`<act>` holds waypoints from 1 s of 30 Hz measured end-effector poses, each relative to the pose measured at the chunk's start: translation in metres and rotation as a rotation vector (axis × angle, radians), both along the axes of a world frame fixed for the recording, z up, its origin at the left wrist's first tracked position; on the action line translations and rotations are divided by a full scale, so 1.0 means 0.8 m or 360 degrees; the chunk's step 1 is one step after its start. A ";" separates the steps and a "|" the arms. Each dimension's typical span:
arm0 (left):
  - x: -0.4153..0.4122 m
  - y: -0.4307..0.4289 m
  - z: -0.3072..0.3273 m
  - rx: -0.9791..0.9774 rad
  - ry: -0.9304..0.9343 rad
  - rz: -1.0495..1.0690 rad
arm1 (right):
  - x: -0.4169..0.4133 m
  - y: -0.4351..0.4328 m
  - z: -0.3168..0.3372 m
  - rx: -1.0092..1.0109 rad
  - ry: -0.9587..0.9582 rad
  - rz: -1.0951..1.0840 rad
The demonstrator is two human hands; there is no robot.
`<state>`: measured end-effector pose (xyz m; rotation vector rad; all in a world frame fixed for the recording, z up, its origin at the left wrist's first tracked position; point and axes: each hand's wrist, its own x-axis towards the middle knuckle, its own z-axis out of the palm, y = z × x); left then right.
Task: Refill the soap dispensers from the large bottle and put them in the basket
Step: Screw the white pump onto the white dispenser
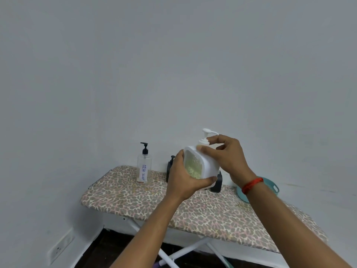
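Note:
A white soap dispenser (208,163) with a white pump and a pale greenish window is held above the board, tilted. My left hand (183,178) grips its body from the lower left. My right hand (226,159) pinches the collar of the pump at its top. A clear pump bottle (143,167) labelled "DISH SOAP", black pump on top, stands upright at the back left. A dark dispenser (217,183) sits behind my hands, mostly hidden. The teal basket (270,187) lies at the right, partly covered by my right wrist.
Everything rests on a leopard-print ironing board (154,202) set against a plain grey wall. White folding legs (185,250) show under it above a dark floor. A wall socket (59,248) is at the lower left.

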<state>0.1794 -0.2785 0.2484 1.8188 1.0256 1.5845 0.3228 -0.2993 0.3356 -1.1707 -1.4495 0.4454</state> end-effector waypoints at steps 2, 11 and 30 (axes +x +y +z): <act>0.002 -0.005 0.001 -0.0002 -0.0022 -0.0028 | -0.004 -0.001 0.006 -0.0065 0.0019 -0.0003; -0.005 -0.007 0.012 -0.0114 -0.0074 -0.0282 | 0.002 -0.015 0.016 -0.0135 0.0119 0.0342; -0.001 -0.012 0.009 -0.0244 0.0023 -0.0431 | 0.015 -0.024 0.003 -0.0109 0.0222 0.0356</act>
